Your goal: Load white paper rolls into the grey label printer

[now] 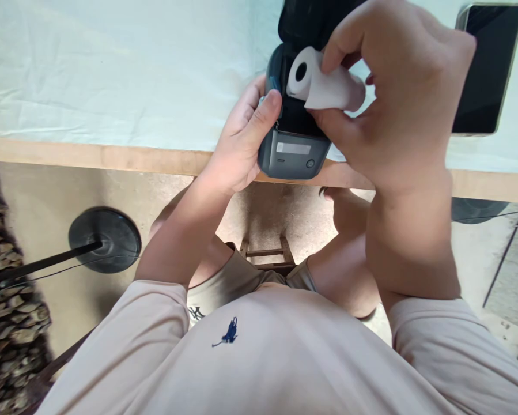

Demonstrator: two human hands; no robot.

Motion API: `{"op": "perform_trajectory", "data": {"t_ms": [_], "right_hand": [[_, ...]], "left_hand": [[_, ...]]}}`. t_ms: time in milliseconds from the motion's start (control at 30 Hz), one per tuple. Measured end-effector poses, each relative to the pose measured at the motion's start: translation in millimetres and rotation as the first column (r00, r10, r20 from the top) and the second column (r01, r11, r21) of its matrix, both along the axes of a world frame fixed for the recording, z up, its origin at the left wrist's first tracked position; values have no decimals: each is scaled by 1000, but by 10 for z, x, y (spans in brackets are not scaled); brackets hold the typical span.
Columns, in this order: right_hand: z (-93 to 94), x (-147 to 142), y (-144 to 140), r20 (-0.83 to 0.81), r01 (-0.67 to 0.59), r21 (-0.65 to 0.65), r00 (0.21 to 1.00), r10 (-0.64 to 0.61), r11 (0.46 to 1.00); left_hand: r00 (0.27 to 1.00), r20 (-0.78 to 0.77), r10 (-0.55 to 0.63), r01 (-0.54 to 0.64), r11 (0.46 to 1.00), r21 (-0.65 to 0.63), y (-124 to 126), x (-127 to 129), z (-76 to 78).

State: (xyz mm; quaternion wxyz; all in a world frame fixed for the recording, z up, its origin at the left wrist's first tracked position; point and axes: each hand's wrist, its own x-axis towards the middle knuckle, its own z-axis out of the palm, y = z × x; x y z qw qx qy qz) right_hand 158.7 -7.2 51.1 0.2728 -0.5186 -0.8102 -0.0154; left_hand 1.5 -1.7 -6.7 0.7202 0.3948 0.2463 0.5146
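A dark grey label printer (295,155) is held near the table's front edge, its black lid (299,23) swung up at the far side. My left hand (245,129) grips the printer's left side, thumb resting on the rim. Between the thumb and fingers of my right hand (397,86) is a white paper roll (334,86), tilted over the printer's compartment. The roll's left end, with a dark core hole, lies at or just inside the compartment; I cannot tell how deep. A loose paper edge shows near my right thumb. Some right fingers are hidden behind the roll.
A smartphone (487,69) with a dark screen lies on the table at the right. Pale cloth (112,69) covers the table, with a wooden edge (90,155) in front. Below stand a round black stand base (105,239) and stacked firewood (8,311) at left.
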Motion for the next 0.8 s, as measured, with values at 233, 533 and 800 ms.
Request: {"op": "perform_trajectory", "data": {"t_ms": [233, 533, 800], "right_hand": [[-55, -42, 31, 77, 75, -131, 995, -65, 989], [-32, -49, -74, 35, -119, -23, 992, 119, 993], [-147, 19, 74, -581, 8, 166, 809, 91, 986]], "left_hand": [[999, -35, -34, 30, 993, -117, -42, -37, 75], [990, 123, -68, 79, 993, -89, 19, -42, 34], [998, -23, -63, 62, 997, -54, -27, -106, -10]]}}
